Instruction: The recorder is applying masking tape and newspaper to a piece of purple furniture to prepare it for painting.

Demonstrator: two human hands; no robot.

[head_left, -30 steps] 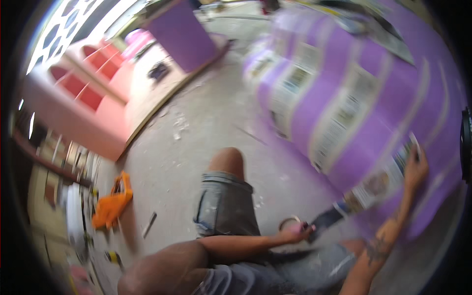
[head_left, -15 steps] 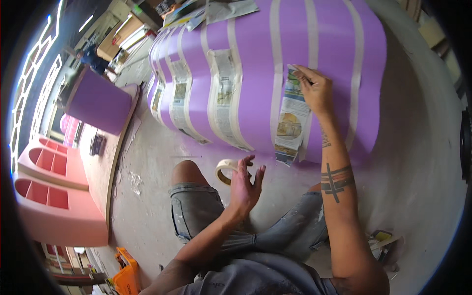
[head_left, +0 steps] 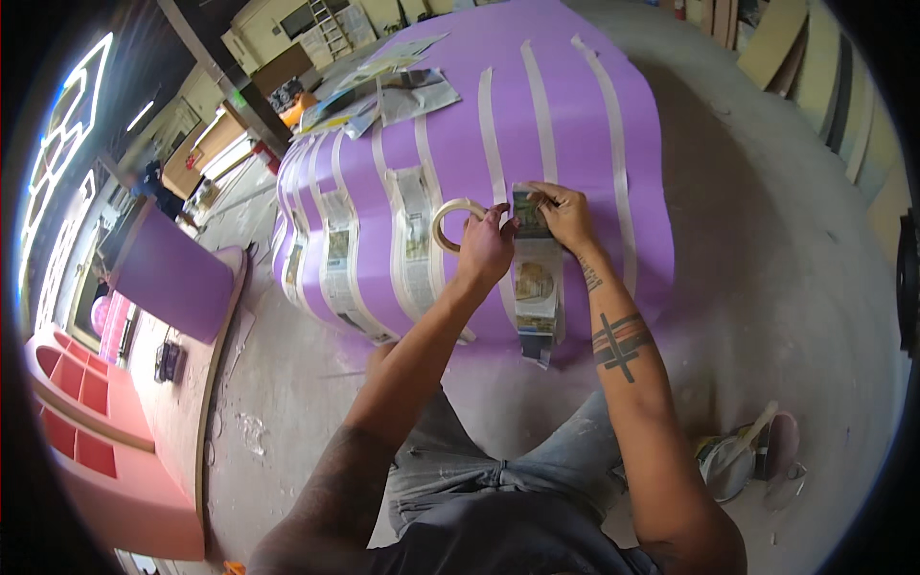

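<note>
In front of me stands a large curved purple piece (head_left: 577,134) with lengthwise strips of pale masking tape. My left hand (head_left: 487,251) has its fingers closed on a roll of masking tape (head_left: 437,228), held beside a strip of newspaper (head_left: 535,254). The newspaper lies between two tape lines and hangs down over the curved front edge. My right hand (head_left: 567,218) pinches the upper right part of this strip against the purple surface. Both hands are close together near its top end. Further left, taped newspaper (head_left: 415,230) covers other gaps between tape lines.
Loose newspaper sheets (head_left: 417,94) lie on top of the purple piece. Another purple piece (head_left: 177,273) and pink shelf units (head_left: 81,383) stand at the left. Containers with a brush (head_left: 743,455) are on the floor at lower right. A person (head_left: 163,187) is in the far left background.
My left hand, with the tape roll, has risen from above my knees to the newspaper strip. My right hand still pinches the strip's upper part. The view has shifted, showing more of the room behind.
</note>
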